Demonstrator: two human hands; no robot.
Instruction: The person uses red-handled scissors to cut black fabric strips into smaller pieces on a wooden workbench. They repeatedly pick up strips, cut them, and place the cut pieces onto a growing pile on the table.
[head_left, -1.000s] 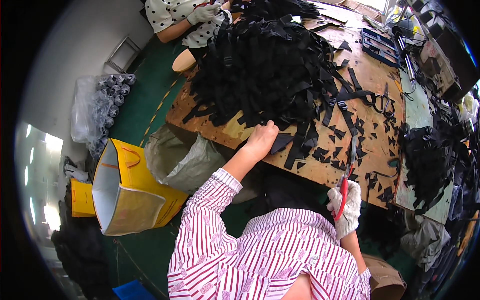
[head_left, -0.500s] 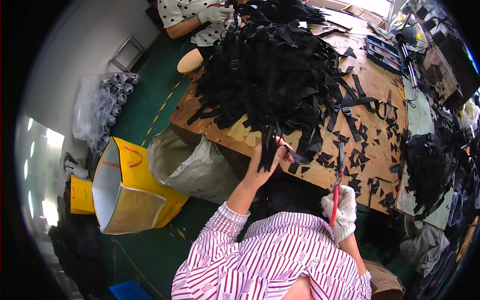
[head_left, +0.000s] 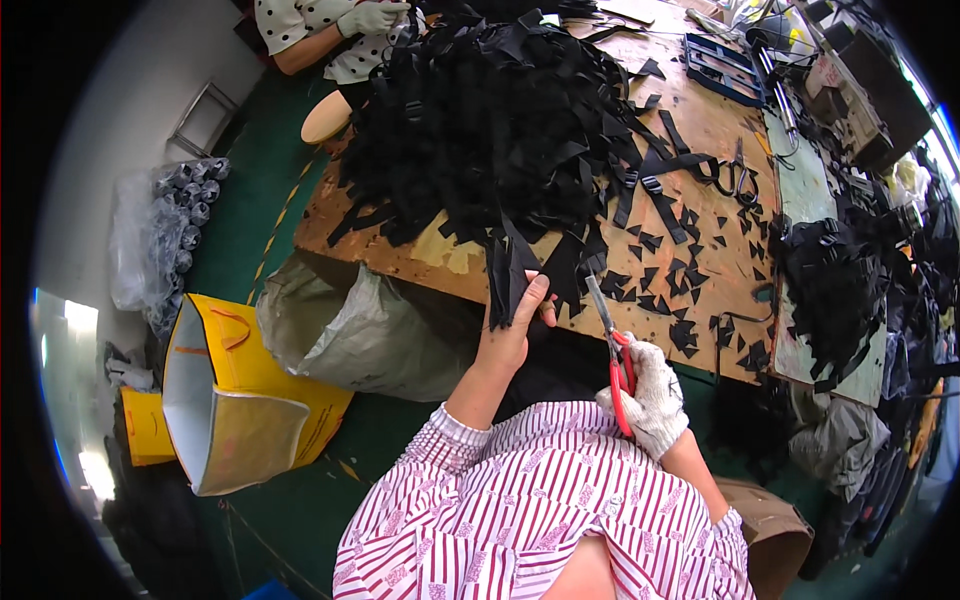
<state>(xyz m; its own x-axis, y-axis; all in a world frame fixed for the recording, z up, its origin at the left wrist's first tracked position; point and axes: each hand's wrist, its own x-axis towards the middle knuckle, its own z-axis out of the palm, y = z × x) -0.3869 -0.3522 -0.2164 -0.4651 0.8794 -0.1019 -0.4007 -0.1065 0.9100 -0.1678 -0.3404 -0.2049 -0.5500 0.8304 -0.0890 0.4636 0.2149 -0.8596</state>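
Table (head_left: 712,128) of worn brown wood reaches away in front of you, bearing a large pile of black straps (head_left: 470,130). A yellow bag (head_left: 265,360) gapes open at your left, beside a grey sack (head_left: 345,345) near the table's edge. Your gloved right hand (head_left: 650,395) has its fingers wrapped around the red handles of the scissors (head_left: 612,338), blades pointing away from you, just right of your bare left hand (head_left: 510,335). That hand is at the table's near edge, its fingers pinching black strips (head_left: 505,280) at the pile's near side. Small triangular scraps (head_left: 683,335) dot the wood right of the pile.
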